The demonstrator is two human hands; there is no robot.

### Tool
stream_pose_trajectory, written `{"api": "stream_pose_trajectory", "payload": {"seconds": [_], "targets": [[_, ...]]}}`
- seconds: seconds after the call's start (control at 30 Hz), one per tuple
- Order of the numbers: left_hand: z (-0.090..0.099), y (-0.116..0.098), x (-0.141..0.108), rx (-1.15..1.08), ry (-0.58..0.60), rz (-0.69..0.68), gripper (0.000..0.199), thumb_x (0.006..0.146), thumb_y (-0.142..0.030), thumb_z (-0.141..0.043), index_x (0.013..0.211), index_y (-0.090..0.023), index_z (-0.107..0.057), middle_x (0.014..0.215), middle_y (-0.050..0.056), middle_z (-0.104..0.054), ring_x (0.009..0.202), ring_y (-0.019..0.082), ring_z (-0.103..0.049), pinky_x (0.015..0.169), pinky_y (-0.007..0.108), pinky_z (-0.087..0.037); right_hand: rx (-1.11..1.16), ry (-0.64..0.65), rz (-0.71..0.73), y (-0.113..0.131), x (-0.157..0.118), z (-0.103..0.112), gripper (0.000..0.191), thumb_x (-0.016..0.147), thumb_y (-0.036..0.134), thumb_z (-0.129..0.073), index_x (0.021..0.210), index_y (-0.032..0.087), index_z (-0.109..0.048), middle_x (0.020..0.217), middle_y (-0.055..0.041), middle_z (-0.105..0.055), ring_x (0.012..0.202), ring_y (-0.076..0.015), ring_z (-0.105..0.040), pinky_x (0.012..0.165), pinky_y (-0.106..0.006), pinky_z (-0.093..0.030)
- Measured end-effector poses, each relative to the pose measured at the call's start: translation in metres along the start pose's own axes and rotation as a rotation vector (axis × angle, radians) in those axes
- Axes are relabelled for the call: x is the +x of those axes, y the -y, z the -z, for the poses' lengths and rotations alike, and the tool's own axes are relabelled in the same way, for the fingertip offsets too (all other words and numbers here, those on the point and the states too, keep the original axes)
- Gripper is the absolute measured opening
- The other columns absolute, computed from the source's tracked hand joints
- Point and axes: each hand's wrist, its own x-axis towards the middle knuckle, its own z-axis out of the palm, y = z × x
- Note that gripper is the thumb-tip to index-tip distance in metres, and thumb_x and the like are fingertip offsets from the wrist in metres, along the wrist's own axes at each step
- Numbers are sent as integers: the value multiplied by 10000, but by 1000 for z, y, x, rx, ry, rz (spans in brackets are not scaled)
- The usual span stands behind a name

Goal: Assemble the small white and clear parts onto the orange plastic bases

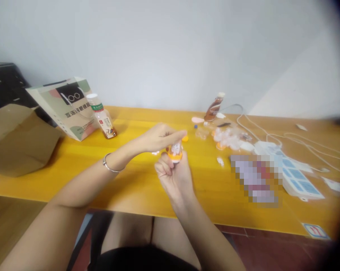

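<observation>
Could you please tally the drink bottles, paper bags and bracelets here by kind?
Drink bottles, one green-labelled clear bottle and one brown bottle with pale cap: 2
Paper bags, one plain brown bag and one pale printed bag: 2
Silver metal bracelet: 1
Total: 5

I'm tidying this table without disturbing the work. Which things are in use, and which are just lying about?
In use:
small orange-and-clear item, held in right hand, left hand over it
perhaps the pile of clear and orange pieces

Lying about, apparently:
printed bag
brown bag
labelled bottle
brown bottle
white strip
</observation>
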Motion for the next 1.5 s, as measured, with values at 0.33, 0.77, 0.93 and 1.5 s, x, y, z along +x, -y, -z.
{"api": "stream_pose_trajectory", "payload": {"seconds": [0.33,0.77,0.93,1.5], "targets": [[14,-9,-13,322,26,-211,357,810,-458,-452,657,-143,-524,598,-9,-496,534,78,-422,513,198,-308,-64,-16,220,2,11,2,261,820,379,-391,628,203,-388,466,101,-212,360,-39,-122,350,-171,-171],[8,0,-44,285,-98,40,310,825,-437,-461,940,-156,-520,648,-1,-571,534,93,-502,516,201,-361,-351,-239,560,-22,13,25,185,798,405,-479,740,235,-435,700,50,-483,610,-67,-471,540,-176,-375],[-14,-7,-52,102,-135,28,244,855,-387,-422,824,-155,-491,593,-24,-534,500,62,-460,469,169,-336,-377,-249,587,-31,8,33,178,789,401,-481,732,239,-435,736,42,-518,664,-83,-499,565,-191,-393],[-21,45,-58,-56,-128,-106,380,776,-300,-564,1124,-188,-462,969,82,-561,845,152,-514,744,284,-432,-77,-26,3,-22,13,35,265,780,463,-474,702,211,-446,490,73,-386,404,-63,-268,425,-193,-272]]}}
